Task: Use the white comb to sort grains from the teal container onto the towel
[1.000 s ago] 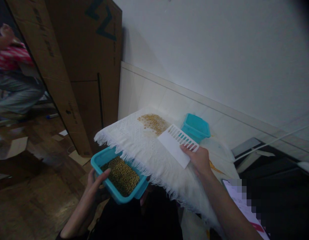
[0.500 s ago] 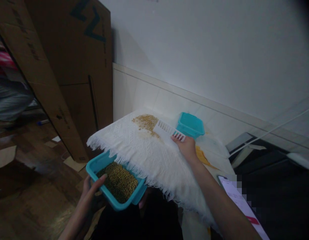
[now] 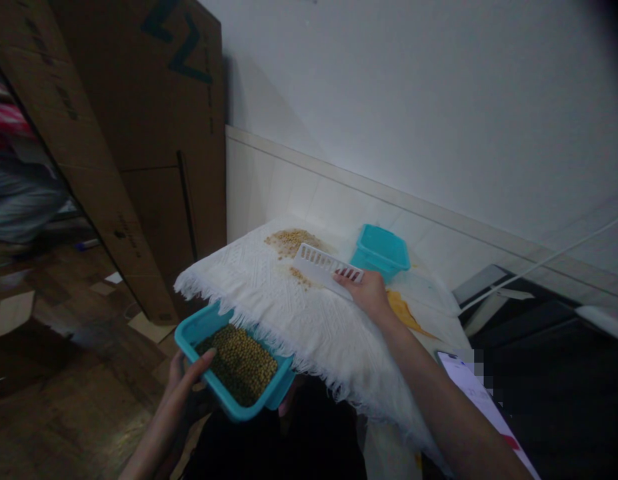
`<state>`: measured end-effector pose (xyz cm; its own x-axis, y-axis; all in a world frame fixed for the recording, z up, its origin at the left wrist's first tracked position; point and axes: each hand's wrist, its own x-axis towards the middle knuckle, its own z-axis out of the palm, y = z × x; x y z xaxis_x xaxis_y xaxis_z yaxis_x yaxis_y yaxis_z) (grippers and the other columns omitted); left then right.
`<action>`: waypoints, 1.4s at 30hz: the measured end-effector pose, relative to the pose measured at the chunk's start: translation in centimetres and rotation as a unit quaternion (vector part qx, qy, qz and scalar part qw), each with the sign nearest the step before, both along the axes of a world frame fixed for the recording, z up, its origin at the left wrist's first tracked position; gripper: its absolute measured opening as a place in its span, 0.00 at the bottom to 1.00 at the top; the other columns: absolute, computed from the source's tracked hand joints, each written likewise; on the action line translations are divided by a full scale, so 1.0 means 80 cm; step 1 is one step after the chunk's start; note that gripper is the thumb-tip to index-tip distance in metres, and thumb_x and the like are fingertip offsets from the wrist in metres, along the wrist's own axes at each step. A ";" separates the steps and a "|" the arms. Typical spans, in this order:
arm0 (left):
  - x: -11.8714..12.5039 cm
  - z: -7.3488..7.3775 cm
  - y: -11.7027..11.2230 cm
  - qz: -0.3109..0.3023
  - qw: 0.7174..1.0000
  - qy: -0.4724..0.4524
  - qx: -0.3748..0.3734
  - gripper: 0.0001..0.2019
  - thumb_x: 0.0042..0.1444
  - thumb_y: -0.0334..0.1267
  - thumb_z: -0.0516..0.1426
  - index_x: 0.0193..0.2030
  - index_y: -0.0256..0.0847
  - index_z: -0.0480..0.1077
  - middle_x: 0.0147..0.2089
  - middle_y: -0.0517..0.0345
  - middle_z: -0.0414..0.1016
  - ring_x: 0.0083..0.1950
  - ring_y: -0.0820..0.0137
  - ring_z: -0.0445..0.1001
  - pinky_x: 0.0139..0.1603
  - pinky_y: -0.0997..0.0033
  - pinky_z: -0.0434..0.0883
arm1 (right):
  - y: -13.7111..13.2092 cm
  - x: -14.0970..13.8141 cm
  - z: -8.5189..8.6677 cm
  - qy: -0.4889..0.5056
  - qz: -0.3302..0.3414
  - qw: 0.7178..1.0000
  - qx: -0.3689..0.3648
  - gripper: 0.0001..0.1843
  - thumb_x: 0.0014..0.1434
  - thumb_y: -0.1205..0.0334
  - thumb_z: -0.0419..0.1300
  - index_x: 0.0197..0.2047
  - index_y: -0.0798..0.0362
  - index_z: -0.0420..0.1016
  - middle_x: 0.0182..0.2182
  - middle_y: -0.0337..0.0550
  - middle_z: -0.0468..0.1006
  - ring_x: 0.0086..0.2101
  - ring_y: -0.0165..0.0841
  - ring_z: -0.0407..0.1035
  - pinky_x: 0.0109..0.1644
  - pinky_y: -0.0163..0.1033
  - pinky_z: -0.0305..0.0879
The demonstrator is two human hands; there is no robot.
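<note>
My left hand (image 3: 189, 380) grips the near left rim of a teal plastic container (image 3: 236, 408), held just under the fringed edge of a white cloth (image 3: 249, 283). Soybeans (image 3: 249, 363) and darker green beans (image 3: 233, 385) lie inside it. With my right hand (image 3: 369, 293) I hold a white slotted plastic strip (image 3: 321, 267), its edge down on the cloth. A loose pile of soybeans (image 3: 293, 241) is spread beyond the strip. A smaller group of beans (image 3: 299, 277) lies on its near side.
A second teal container (image 3: 383, 247) stands at the back of the table by the wall. Yellow cloth or paper (image 3: 409, 313) lies right of my right wrist, with a phone (image 3: 481, 407) nearer. A tall cardboard box (image 3: 153, 133) rises at the left.
My right hand has drawn the slotted strip toward me and slightly left, bringing some soybeans away from the pile. My left hand and its container have barely moved.
</note>
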<state>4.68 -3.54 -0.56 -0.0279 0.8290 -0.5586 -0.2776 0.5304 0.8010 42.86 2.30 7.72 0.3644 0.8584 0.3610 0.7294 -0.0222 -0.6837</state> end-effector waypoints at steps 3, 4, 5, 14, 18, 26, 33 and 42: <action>0.001 -0.003 0.001 0.000 1.000 0.017 -0.005 0.44 0.60 0.53 0.72 0.78 0.59 0.59 0.60 0.46 0.80 0.38 0.57 0.88 0.38 0.54 0.87 | -0.008 -0.013 0.002 0.012 0.024 1.000 0.007 0.13 0.58 0.51 0.76 0.35 0.53 0.92 0.27 0.44 0.89 0.28 0.42 0.82 0.32 0.39 0.69; 0.000 -0.005 0.002 0.002 1.000 0.016 -0.008 0.44 0.60 0.52 0.72 0.79 0.58 0.58 0.59 0.46 0.81 0.38 0.57 0.88 0.37 0.54 0.87 | -0.010 -0.017 0.002 0.017 0.030 0.999 0.010 0.13 0.58 0.51 0.76 0.35 0.53 0.92 0.27 0.44 0.89 0.28 0.42 0.82 0.31 0.39 0.68; 0.000 -0.007 0.002 0.004 1.000 0.014 -0.010 0.45 0.60 0.52 0.72 0.79 0.57 0.58 0.57 0.46 0.81 0.37 0.57 0.88 0.36 0.55 0.86 | -0.012 -0.021 0.003 0.021 0.033 0.999 0.014 0.13 0.57 0.51 0.76 0.35 0.53 0.92 0.26 0.44 0.89 0.27 0.42 0.81 0.31 0.39 0.68; 0.000 -0.006 0.002 -0.006 1.000 0.023 -0.013 0.50 0.58 0.55 0.73 0.81 0.56 0.54 0.58 0.44 0.79 0.37 0.56 0.87 0.39 0.52 0.87 | 0.000 -0.048 0.003 0.053 0.053 0.997 0.033 0.14 0.57 0.49 0.74 0.36 0.52 0.94 0.28 0.43 0.90 0.30 0.42 0.82 0.34 0.39 0.68; -0.001 -0.001 0.002 -0.015 1.000 0.022 -0.008 0.48 0.59 0.56 0.73 0.80 0.56 0.55 0.60 0.43 0.79 0.38 0.56 0.88 0.39 0.53 0.87 | 0.004 -0.053 -0.003 0.053 0.057 0.997 0.022 0.15 0.56 0.49 0.75 0.36 0.52 0.94 0.27 0.40 0.89 0.29 0.42 0.81 0.33 0.38 0.68; -0.002 -0.008 0.009 -0.016 0.999 0.009 -0.033 0.49 0.57 0.52 0.75 0.79 0.59 0.54 0.60 0.44 0.79 0.38 0.57 0.88 0.39 0.53 0.88 | -0.009 -0.055 -0.011 0.077 0.078 0.994 0.022 0.16 0.56 0.47 0.76 0.38 0.51 0.94 0.30 0.41 0.90 0.32 0.45 0.84 0.36 0.41 0.75; 0.003 -0.003 0.006 -0.006 0.999 0.015 -0.033 0.50 0.59 0.53 0.73 0.82 0.58 0.53 0.60 0.43 0.79 0.40 0.56 0.88 0.38 0.53 0.88 | -0.015 -0.062 -0.025 0.104 0.092 0.989 0.051 0.15 0.55 0.47 0.77 0.37 0.49 0.94 0.31 0.42 0.91 0.33 0.45 0.86 0.40 0.43 0.80; 0.005 0.001 0.003 0.001 0.999 0.006 -0.032 0.47 0.59 0.51 0.73 0.80 0.58 0.57 0.59 0.43 0.82 0.36 0.57 0.87 0.37 0.53 0.87 | -0.030 -0.069 -0.007 0.110 0.120 0.986 0.045 0.13 0.55 0.49 0.76 0.38 0.48 0.95 0.33 0.44 0.92 0.34 0.46 0.87 0.40 0.44 0.80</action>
